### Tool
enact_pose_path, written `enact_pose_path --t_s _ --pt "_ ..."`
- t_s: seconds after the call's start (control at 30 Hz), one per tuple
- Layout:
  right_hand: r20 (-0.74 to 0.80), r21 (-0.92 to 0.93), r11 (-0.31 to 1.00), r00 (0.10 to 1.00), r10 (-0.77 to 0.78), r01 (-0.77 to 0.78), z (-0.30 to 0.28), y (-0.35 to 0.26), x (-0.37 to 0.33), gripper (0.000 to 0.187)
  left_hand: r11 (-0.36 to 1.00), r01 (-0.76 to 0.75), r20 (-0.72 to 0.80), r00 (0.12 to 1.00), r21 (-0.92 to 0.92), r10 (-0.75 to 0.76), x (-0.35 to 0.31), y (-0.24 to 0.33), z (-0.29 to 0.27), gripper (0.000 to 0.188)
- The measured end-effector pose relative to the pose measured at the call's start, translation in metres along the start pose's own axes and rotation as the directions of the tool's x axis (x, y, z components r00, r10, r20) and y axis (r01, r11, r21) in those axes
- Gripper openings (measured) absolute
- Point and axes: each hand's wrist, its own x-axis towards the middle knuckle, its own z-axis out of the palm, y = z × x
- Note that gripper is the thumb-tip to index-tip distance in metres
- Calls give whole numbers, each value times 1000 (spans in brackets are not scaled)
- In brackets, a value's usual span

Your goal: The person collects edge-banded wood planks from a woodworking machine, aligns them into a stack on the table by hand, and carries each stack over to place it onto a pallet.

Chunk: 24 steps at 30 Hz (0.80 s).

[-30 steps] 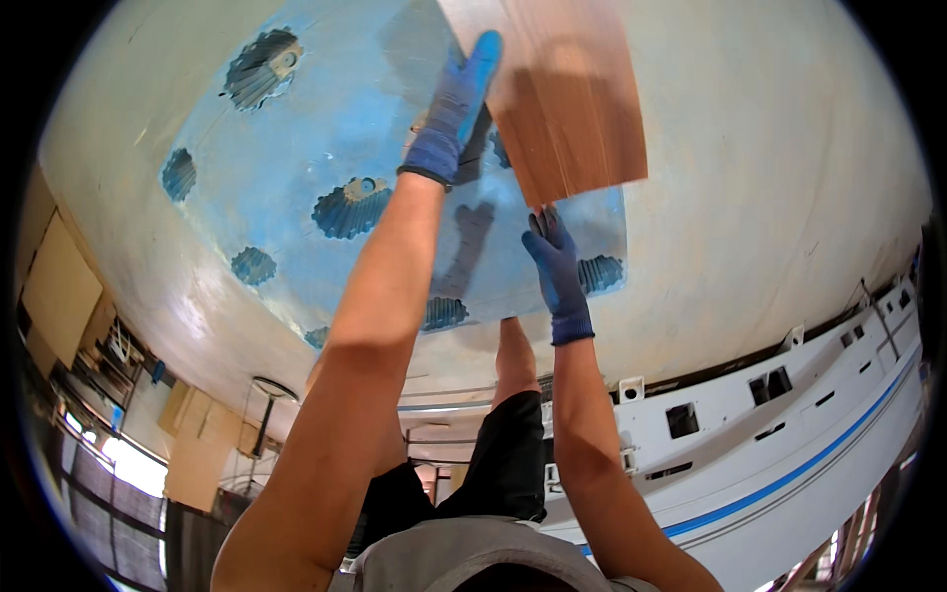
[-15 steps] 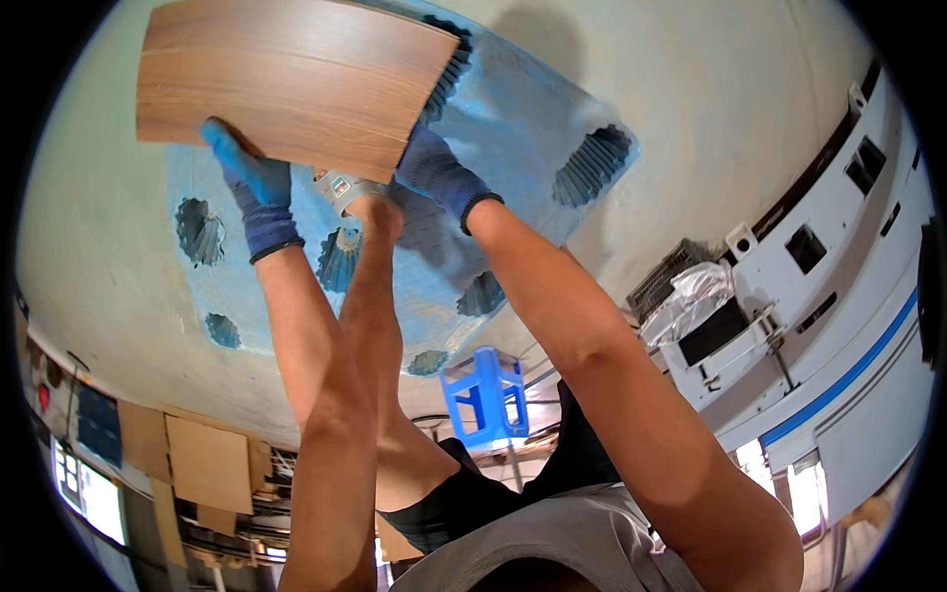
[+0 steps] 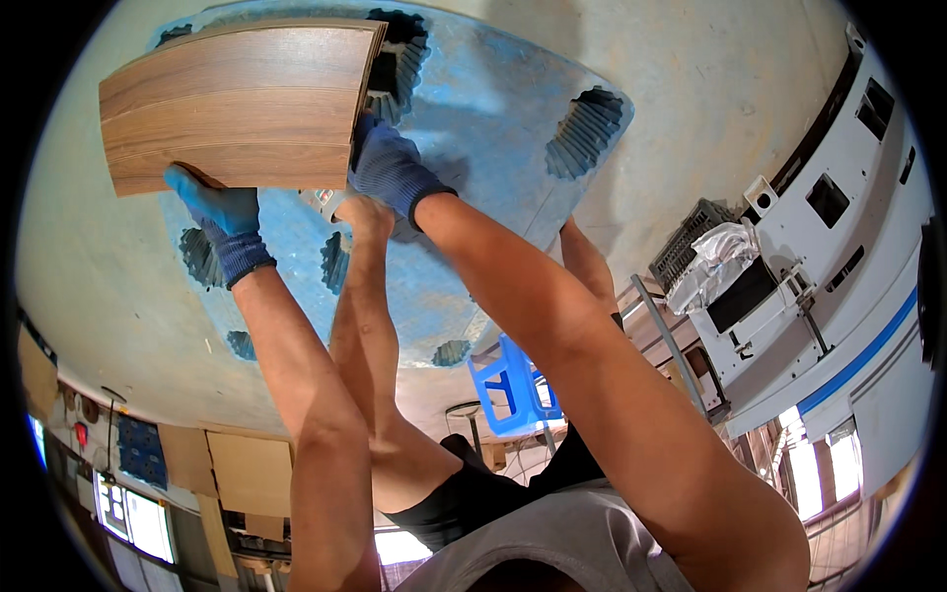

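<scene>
A stack of wood-grain planks (image 3: 237, 104) lies over the far left part of a worn blue plastic pallet (image 3: 483, 109). My left hand (image 3: 222, 212), in a blue coated glove, is closed on the near edge, thumb on top and fingers out of sight underneath. At the right end of the stack, my gloved right hand (image 3: 395, 173) is closed against the edge, its fingertips hidden behind the planks. Several layers show along the right edge. My sandalled foot (image 3: 360, 212) is on the pallet just below the stack, between my forearms.
Jagged ribbed holes (image 3: 589, 133) break the pallet's surface. A blue plastic stool (image 3: 513, 388) stands near my legs. To the right are a long white machine (image 3: 789, 286), a dark crate (image 3: 689, 242) and crumpled clear plastic (image 3: 718, 261). Cardboard sheets (image 3: 250, 472) lean at lower left.
Both hands and the planks have moved left. The top surface looks more level, and layered edges now show at the right end. My other leg has come into view on the right.
</scene>
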Motion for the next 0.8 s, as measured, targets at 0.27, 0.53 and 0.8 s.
enact_pose_path --t_s 0.27,0.53,0.8 --pt "54 233 972 998 25 -37 7 17 -25 53 439 393 -1 744 -808 -669 -2 42 2 69" --pt "27 131 990 998 -63 59 -9 41 -12 53 113 432 209 628 -895 -750 -25 -35 24 49" --pt "90 23 998 994 -67 66 -14 19 -5 48 345 495 162 727 -797 -668 74 -151 -153 33"
